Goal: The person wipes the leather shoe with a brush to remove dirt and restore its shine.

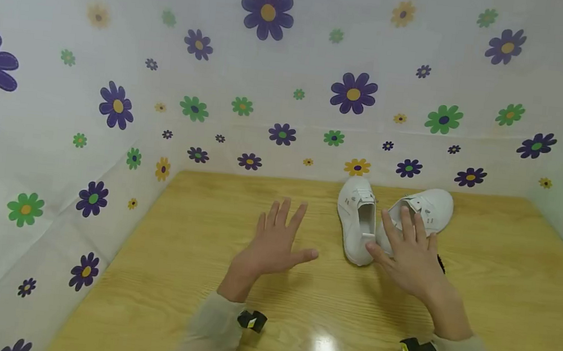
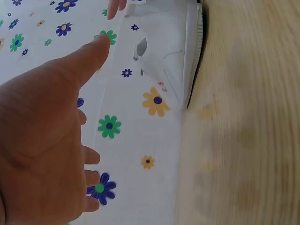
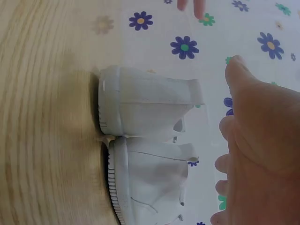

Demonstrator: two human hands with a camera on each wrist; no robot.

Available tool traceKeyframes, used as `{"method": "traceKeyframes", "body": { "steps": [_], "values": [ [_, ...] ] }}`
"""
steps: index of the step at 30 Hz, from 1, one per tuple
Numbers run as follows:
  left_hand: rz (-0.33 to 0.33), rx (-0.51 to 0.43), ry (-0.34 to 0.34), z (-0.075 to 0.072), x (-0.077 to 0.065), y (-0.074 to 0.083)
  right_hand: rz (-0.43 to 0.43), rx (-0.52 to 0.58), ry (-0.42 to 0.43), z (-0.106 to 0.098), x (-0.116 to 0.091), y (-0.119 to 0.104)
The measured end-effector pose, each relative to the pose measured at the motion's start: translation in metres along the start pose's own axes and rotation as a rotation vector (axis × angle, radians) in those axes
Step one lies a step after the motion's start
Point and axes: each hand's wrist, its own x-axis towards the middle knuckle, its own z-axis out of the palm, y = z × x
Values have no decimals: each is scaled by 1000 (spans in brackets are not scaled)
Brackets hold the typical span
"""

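Two white shoes stand on the wooden table near its back edge. The left shoe (image 1: 353, 222) points away toward the wall, and the right shoe (image 1: 433, 207) is turned with its toe to the right. My right hand (image 1: 413, 261) hovers over the right shoe with spread fingers and hides part of it; its thumb overlaps the left shoe's heel in the head view. To the left of the shoes my left hand (image 1: 274, 248) is held above the table, fingers spread, holding nothing. In the right wrist view both heels (image 3: 154, 101) stand side by side.
The wooden table (image 1: 193, 246) has a white cloth backdrop (image 1: 293, 52) with printed flowers behind it and at both sides. Black straps (image 1: 252, 321) are worn at both wrists. A small dark thing (image 1: 441, 264) shows beside the right hand.
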Motion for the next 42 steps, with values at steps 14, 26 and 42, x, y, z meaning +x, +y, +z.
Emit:
{"method": "traceKeyframes", "body": {
  "steps": [14,26,42],
  "values": [
    [78,-149,-221,31,51,57,-15,-11,-49,-2,3,7],
    [-15,-472,-212,59,77,73,-8,27,-56,2,-3,2],
    [-18,-585,-138,65,75,77,5,26,-100,-1,-11,7]
  ]
}}
